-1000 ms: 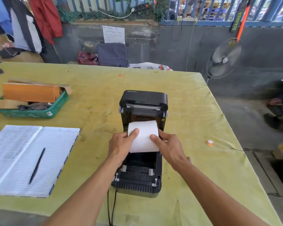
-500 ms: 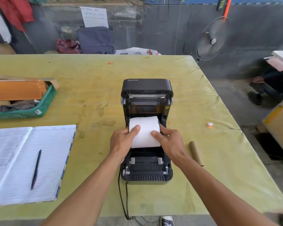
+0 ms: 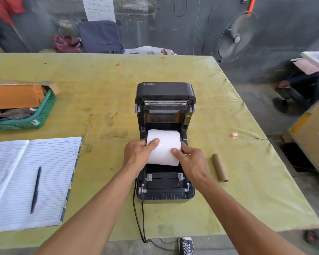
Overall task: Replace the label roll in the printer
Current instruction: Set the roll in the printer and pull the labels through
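A table (image 3: 103,85) covered with a stained yellow-green cloth fills most of the view, with a grey concrete wall (image 3: 155,30) behind it and a bare floor to the right. In the middle stands a black printer (image 3: 165,92) with its lid tipped up and back, and its cable (image 3: 137,218) runs off the near edge. A white roll (image 3: 164,144) sits in the open bay. The left hand (image 3: 136,155) grips its left end, thumb on top, and the right hand (image 3: 191,161) grips its right end, so both are closed on it. Just right of the printer lies an empty brown core (image 3: 219,167), and farther back a small orange scrap (image 3: 234,135). At the left, an open lined notebook (image 3: 50,173) has a pen (image 3: 35,189) lying on it, and behind it a green basket (image 3: 42,115) holds an orange box (image 3: 15,96). Against the wall rest a dark bag (image 3: 99,36) and a red bag (image 3: 67,44), with a handwritten sheet (image 3: 99,9) above. A fan (image 3: 236,36) stands past the table's far right corner.
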The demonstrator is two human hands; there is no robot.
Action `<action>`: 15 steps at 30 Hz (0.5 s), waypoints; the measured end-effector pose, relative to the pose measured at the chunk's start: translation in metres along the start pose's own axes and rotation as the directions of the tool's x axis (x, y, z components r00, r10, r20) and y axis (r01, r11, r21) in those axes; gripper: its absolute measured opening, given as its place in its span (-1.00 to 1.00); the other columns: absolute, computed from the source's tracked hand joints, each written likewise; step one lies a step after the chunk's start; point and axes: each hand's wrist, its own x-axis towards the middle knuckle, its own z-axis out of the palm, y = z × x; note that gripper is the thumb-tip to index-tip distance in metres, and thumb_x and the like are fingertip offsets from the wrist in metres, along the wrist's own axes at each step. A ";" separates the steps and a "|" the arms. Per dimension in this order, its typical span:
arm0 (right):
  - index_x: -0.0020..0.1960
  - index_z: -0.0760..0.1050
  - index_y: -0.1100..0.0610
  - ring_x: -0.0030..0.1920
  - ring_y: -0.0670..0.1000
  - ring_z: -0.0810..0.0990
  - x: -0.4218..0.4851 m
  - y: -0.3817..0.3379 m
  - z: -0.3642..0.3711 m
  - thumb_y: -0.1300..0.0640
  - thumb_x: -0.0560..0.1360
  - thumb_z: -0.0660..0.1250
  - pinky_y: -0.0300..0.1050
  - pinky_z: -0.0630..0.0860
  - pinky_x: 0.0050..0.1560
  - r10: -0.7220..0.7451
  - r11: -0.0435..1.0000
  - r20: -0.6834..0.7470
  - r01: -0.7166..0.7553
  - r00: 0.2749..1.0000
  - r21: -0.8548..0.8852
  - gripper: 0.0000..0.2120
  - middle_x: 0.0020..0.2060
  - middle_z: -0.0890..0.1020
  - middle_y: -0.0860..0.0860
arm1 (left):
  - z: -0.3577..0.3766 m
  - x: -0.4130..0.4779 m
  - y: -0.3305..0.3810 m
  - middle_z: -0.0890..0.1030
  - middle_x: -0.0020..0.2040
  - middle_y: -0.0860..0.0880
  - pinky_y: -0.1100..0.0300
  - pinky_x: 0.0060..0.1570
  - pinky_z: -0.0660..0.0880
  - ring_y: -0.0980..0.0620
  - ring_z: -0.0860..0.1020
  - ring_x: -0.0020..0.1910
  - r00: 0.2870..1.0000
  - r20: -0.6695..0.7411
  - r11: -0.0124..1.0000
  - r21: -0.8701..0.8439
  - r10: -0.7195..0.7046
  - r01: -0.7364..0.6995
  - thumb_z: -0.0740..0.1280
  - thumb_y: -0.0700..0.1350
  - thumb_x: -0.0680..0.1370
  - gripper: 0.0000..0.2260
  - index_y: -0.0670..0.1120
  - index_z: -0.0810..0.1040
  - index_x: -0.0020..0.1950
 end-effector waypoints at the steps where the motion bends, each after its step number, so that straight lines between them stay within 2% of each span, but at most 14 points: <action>1: 0.44 0.48 0.15 0.34 0.03 0.56 0.001 0.000 0.001 -0.03 0.54 0.40 0.06 0.47 0.39 0.001 1.000 -0.007 -0.001 1.000 0.007 -0.48 0.33 0.61 0.01 | -0.001 0.000 0.001 0.33 -0.47 0.02 0.20 -0.40 0.17 0.02 0.31 -0.41 1.000 0.003 1.000 0.018 -0.001 0.001 0.46 0.10 0.48 -0.51 -0.10 0.35 -0.49; 6: 0.43 0.49 0.19 0.31 0.02 0.58 0.002 -0.001 0.000 0.01 0.56 0.40 0.01 0.50 0.36 0.018 1.000 -0.021 -0.018 1.000 0.008 -0.50 0.32 0.61 0.01 | -0.001 -0.002 0.004 0.25 -0.60 0.12 0.20 -0.41 0.14 0.04 0.26 -0.44 1.000 0.003 0.998 0.059 -0.018 0.018 0.46 0.10 0.48 -0.48 -0.07 0.28 -0.52; 10: 0.40 0.52 0.20 0.33 0.00 0.57 0.001 0.000 -0.001 -0.01 0.56 0.40 0.01 0.49 0.37 0.010 1.000 -0.021 -0.011 1.000 -0.019 -0.52 0.33 0.60 -0.01 | 0.000 -0.006 0.006 0.15 -0.68 0.10 0.20 -0.43 0.11 0.05 0.18 -0.49 1.000 -0.010 0.996 0.086 -0.023 0.024 0.46 0.11 0.48 -0.41 -0.04 0.14 -0.51; 11: 0.39 0.53 0.19 0.29 -0.02 0.59 0.002 0.001 -0.002 0.00 0.56 0.40 -0.05 0.51 0.33 0.014 1.000 -0.020 -0.014 1.000 -0.022 -0.53 0.30 0.62 -0.04 | 0.001 -0.006 0.005 0.16 -0.68 0.10 0.22 -0.43 0.12 0.05 0.19 -0.49 1.000 -0.013 0.996 0.088 -0.028 0.029 0.46 0.11 0.48 -0.42 -0.04 0.15 -0.52; 13: 0.35 0.56 0.06 0.06 -0.12 0.66 0.003 0.002 -0.003 0.03 0.57 0.40 -0.25 0.56 0.10 0.016 1.000 -0.008 -0.016 1.000 -0.023 -0.64 0.13 0.67 -0.15 | 0.002 -0.005 0.005 0.18 -0.64 0.11 0.27 -0.47 0.13 0.05 0.21 -0.49 0.999 -0.017 0.995 0.091 -0.035 0.037 0.46 0.12 0.47 -0.43 -0.05 0.18 -0.51; 14: 0.35 0.53 0.04 -0.02 -0.14 0.65 0.003 0.002 -0.004 0.05 0.57 0.40 -0.30 0.54 0.00 0.014 1.000 -0.006 -0.014 1.000 -0.025 -0.65 0.04 0.67 -0.18 | 0.003 -0.005 0.005 0.19 -0.60 0.11 0.28 -0.49 0.13 0.05 0.21 -0.49 0.999 -0.021 0.995 0.095 -0.037 0.039 0.46 0.12 0.47 -0.43 -0.06 0.17 -0.50; 15: 0.32 0.58 0.10 -0.03 -0.11 0.66 0.004 0.003 -0.004 0.05 0.58 0.40 -0.28 0.53 -0.02 0.013 0.999 -0.004 -0.013 1.000 -0.034 -0.66 0.01 0.68 -0.16 | 0.004 -0.005 0.005 0.19 -0.56 0.08 0.27 -0.48 0.13 0.05 0.21 -0.48 0.999 -0.028 0.994 0.100 -0.039 0.042 0.46 0.13 0.46 -0.43 -0.06 0.16 -0.48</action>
